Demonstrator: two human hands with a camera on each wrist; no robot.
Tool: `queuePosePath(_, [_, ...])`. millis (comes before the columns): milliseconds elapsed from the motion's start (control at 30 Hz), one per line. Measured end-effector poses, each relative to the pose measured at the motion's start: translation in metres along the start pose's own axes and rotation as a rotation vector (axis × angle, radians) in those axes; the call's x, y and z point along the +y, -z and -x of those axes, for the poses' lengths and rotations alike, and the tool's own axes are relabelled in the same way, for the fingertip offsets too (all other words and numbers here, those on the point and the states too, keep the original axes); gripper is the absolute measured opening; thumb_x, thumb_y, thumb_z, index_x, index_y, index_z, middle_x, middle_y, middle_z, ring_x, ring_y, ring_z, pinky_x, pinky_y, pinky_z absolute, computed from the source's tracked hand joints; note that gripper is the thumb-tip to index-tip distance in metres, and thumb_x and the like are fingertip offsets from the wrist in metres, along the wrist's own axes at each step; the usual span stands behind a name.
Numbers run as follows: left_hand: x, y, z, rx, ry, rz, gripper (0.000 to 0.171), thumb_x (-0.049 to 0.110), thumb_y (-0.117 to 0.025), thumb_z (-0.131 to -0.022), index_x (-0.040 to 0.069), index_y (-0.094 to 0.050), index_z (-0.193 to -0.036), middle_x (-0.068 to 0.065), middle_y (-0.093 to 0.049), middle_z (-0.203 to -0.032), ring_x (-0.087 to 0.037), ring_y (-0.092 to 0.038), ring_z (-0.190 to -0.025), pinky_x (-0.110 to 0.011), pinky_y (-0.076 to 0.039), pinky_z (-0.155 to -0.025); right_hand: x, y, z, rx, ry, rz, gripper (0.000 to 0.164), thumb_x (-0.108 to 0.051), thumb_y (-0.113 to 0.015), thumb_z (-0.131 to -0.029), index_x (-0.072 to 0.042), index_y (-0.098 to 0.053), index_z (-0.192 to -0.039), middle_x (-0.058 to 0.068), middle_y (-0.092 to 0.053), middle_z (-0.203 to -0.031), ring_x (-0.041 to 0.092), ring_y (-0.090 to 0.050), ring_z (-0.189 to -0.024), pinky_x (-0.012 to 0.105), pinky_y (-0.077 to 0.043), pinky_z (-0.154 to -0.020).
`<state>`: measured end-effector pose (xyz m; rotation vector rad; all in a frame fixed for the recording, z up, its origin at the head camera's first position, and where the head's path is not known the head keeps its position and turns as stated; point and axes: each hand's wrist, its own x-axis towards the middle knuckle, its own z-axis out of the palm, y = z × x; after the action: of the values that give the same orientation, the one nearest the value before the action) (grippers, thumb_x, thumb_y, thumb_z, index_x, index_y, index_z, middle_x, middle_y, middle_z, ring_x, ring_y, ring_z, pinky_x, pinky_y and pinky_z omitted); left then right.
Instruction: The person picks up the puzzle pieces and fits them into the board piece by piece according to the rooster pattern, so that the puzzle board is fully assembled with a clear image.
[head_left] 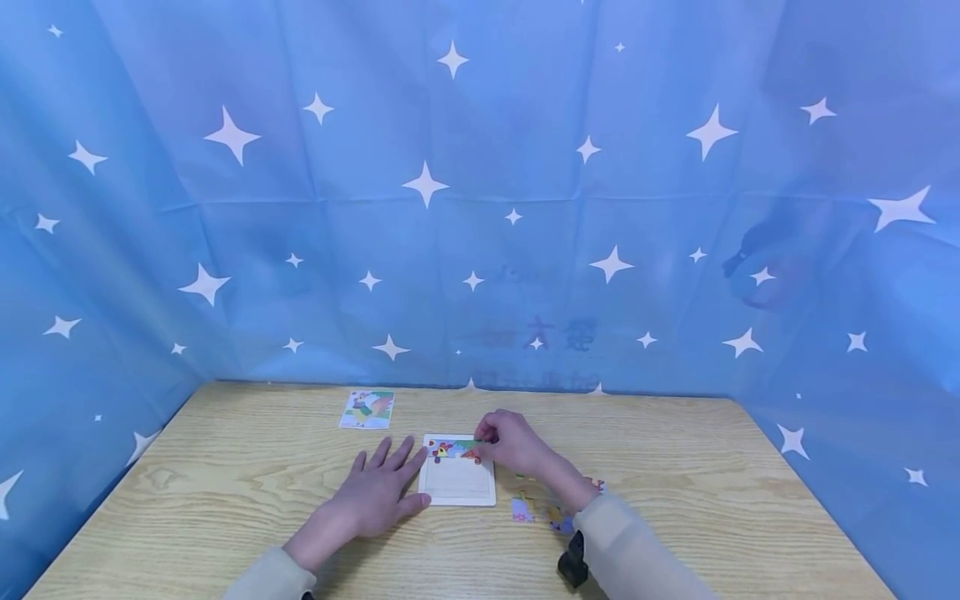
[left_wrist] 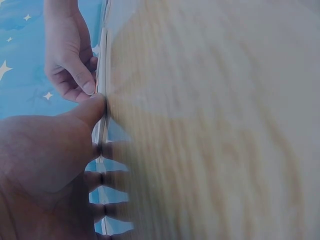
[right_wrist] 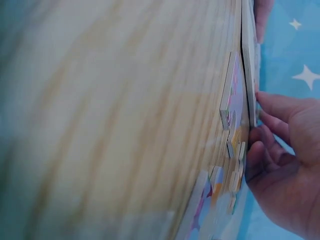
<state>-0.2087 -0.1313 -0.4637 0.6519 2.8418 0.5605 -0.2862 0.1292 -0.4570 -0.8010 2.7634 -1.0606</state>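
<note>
A white-framed jigsaw puzzle board point(head_left: 457, 483) lies on the table, with colourful pieces along its top row and a bare pale area below. My left hand point(head_left: 378, 492) lies with fingers spread at the board's left side, its thumb and index fingertips touching the frame. At the top right corner, my right hand point(head_left: 513, 443) has its fingers curled and pinches a puzzle piece point(head_left: 471, 452) against the board. Most of that piece is hidden by the fingers. In the right wrist view, the fingertips of my right hand point(right_wrist: 287, 145) meet the edge of the board point(right_wrist: 250, 75).
Several loose puzzle pieces point(head_left: 522, 510) lie right of the board, partly beneath my right forearm. A picture card point(head_left: 367, 409) rests at the back left of the wooden table point(head_left: 247, 467). A blue star-patterned curtain point(head_left: 495, 250) hangs behind.
</note>
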Motion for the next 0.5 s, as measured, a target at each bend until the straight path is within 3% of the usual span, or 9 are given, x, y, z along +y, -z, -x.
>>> queuePosePath(500, [0.0024, 0.0052, 0.0019, -0.017, -0.006, -0.001, 0.073, 0.055, -0.049, -0.105, 0.011, -0.034, -0.161, -0.018, -0.024, -0.167, -0.05, -0.014, -0.151, -0.075, -0.015, -0.113, 0.0044, -0.0017, 0.0, 0.001, 0.025, -0.012, 0.005, -0.009, -0.077, -0.093, -0.006, -0.072, -0.093, 0.001, -0.058, -0.088, 0.012, -0.052, -0.078, 0.028, -0.047, -0.068])
